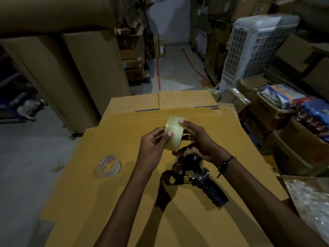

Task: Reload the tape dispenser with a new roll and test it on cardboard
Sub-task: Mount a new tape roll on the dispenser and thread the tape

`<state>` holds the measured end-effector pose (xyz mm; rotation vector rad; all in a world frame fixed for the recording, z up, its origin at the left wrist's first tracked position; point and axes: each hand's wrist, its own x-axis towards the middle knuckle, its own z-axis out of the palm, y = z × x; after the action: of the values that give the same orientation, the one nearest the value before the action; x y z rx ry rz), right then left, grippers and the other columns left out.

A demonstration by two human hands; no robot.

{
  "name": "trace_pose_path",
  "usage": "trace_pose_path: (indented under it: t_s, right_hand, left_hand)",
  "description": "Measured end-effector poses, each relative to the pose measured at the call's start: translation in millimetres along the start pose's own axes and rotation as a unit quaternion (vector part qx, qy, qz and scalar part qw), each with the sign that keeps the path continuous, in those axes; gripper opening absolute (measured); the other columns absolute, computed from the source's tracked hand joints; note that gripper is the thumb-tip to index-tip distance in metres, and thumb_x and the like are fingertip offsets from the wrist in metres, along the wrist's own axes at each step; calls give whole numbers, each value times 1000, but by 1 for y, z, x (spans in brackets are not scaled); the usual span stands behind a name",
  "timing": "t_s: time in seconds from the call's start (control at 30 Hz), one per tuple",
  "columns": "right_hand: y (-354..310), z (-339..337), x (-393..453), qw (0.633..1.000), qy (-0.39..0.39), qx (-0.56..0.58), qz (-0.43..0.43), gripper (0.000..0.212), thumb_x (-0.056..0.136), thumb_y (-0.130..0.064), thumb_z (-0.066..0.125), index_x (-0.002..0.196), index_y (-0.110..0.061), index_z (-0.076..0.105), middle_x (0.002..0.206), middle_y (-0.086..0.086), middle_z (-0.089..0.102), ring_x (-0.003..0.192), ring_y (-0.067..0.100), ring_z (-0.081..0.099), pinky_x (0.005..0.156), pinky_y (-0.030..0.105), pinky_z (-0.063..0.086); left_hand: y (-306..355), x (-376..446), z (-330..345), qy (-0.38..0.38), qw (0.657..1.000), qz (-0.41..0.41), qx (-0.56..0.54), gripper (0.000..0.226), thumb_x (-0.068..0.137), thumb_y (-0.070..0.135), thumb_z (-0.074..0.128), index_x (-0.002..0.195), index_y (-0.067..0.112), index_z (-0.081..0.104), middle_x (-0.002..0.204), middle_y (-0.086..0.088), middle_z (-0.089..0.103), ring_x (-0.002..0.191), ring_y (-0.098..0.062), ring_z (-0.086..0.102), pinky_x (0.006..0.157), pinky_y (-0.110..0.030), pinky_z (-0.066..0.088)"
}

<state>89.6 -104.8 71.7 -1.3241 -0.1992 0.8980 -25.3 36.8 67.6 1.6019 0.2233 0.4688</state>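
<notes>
Currently both hands are up over the cardboard surface (124, 202), holding the new tape roll (173, 133) between them. Left hand (151, 145) grip: grasping the roll, thumb laid across its outer tape face, fingers curled behind the near-left side. Right hand (197, 139) grip: also grasping the roll, index fingertip on the top edge, remaining fingers wrapped under and around the right side. Roll is clear/yellowish, full-looking, held on edge with its tape face toward the camera, off the cardboard and directly above the dispenser's front end.

Tape dispenser (197, 177) lies on its side on the cardboard just below the right hand, black ribbed handle pointing toward lower right, metal plate and rollers toward the hands. No roll visibly mounted on it; the hub area is partly hidden by the right hand.

Second roll (109, 165), nearly spent, mostly clear with a visible core, sits flat on the cardboard to the left of the left forearm, well apart from the dispenser.

Right wrist has a dark cord bracelet (225, 164). Flattened cardboard sheets are layered, the far one with a printed blue strip (207, 107). White air cooler (256, 50) stands behind at the right, stacked cartons around it.
</notes>
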Motion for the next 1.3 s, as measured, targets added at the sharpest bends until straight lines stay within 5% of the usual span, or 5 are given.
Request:
trace_pose_path:
  t_s: [0.33, 0.53, 0.83, 1.13, 1.3]
  right_hand:
    - [6, 12, -6, 999, 10, 10, 49, 77, 91, -71, 64, 143, -15, 54, 138, 32, 56, 103, 55, 72, 73, 51, 68]
    - [1, 10, -13, 977, 18, -210, -27, 53, 94, -71, 56, 130, -32, 56, 130, 2, 63, 109, 22, 68, 77, 34, 57]
    - [7, 9, -6, 987, 30, -149, -43, 65, 92, -77, 52, 142, -37, 45, 124, 16, 67, 95, 32, 72, 80, 39, 57]
    - [16, 5, -9, 986, 8, -153, -71, 75, 86, -72, 57, 151, -41, 38, 132, 9, 65, 112, 34, 73, 91, 44, 60]
    - [21, 5, -7, 984, 37, -135, -112, 50, 92, -66, 60, 137, -52, 43, 131, 11, 63, 109, 40, 72, 92, 47, 61]
  left_hand:
    - [-3, 0, -8, -27, 1000, -7, -7, 41, 104, 23, 61, 145, 14, 60, 129, 3, 74, 121, -10, 69, 91, -21, 55]
    - [0, -4, -1, 29, 998, -49, -36, 20, 100, 30, 67, 120, 33, 69, 109, 18, 79, 106, 0, 72, 80, -16, 55]
    - [5, -10, -4, -35, 998, -38, -39, 42, 104, 24, 61, 145, 22, 57, 125, 12, 75, 116, -4, 69, 85, -19, 54]
    - [-3, -9, -7, 41, 999, 3, -12, 47, 98, 24, 71, 144, 17, 62, 135, 3, 71, 122, -5, 68, 95, -23, 58]
    - [-5, -13, -1, 61, 998, 14, -5, 46, 97, 28, 73, 142, 23, 64, 135, 11, 69, 124, -2, 66, 100, -27, 57]
